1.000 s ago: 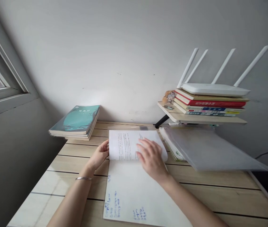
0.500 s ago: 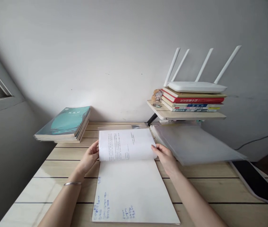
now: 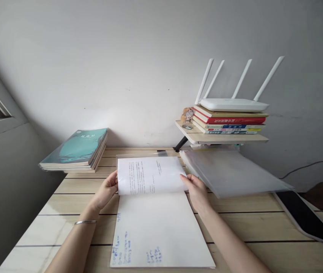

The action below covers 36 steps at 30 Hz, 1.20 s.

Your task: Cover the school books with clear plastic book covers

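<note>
A printed sheet [image 3: 150, 176] is folded up over the upper part of a white paper stack [image 3: 161, 227], which bears blue handwriting along its near edge. A clear plastic sleeve [image 3: 138, 155] shows round the papers' far edge. My left hand [image 3: 107, 189] pinches the left edge of the printed sheet, its fingertips partly hidden behind it. At the right edge my right hand [image 3: 196, 189] grips the same sheet, thumb on top and fingers curled. The lower part of the white stack lies flat on the wooden table between my forearms.
A stack of books [image 3: 78, 148] with a teal cover lies at the back left. Clear plastic folders [image 3: 235, 172] and a dark phone [image 3: 306, 216] lie on the right. Above them, a small shelf [image 3: 224, 138] holds books [image 3: 232, 120], a white router [image 3: 233, 104] and a small figure [image 3: 187, 114].
The view has shifted slightly, so most things appear a little further left. Both hands keep their hold on the printed sheet, whose fold sits slightly lower.
</note>
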Motion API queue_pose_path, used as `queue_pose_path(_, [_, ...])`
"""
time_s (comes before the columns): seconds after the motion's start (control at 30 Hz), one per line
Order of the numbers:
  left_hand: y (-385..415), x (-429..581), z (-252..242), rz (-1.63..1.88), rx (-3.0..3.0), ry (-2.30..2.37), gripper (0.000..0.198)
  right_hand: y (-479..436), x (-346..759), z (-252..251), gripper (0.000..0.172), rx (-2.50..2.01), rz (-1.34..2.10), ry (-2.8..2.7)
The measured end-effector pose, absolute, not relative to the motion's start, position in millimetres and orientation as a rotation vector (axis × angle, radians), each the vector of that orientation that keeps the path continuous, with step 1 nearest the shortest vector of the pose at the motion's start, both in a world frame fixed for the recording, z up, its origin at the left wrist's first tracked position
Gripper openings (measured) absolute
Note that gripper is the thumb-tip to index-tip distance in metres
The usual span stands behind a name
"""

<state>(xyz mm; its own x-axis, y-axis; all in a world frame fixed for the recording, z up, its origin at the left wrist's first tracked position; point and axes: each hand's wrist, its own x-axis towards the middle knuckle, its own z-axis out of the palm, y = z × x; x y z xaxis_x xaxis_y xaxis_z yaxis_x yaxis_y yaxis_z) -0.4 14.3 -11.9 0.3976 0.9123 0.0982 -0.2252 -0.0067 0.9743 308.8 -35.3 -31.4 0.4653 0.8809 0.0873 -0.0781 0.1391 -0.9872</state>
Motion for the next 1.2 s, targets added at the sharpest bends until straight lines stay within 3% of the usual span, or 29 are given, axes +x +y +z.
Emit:
queue_pose_path(0.47, [13.7,-1.5,-9.2,1.037,1.36,0.771,0.046,-29.8,304.0,-49.4,0.049,-1.349,0.471,-0.883])
queue_pose_path(0.8, [14.1,3.0,-9.2,1.198,1.234,0.842,0.027,-26.0,304.4,-61.4,0.048,-1.333,0.461,-0.804])
queue_pose_path(1.2, [14.3,-0.8,-13.9,1.171,1.248,0.95,0.025,-29.6,303.4,-59.2,0.044,-1.275,0.557,-0.713])
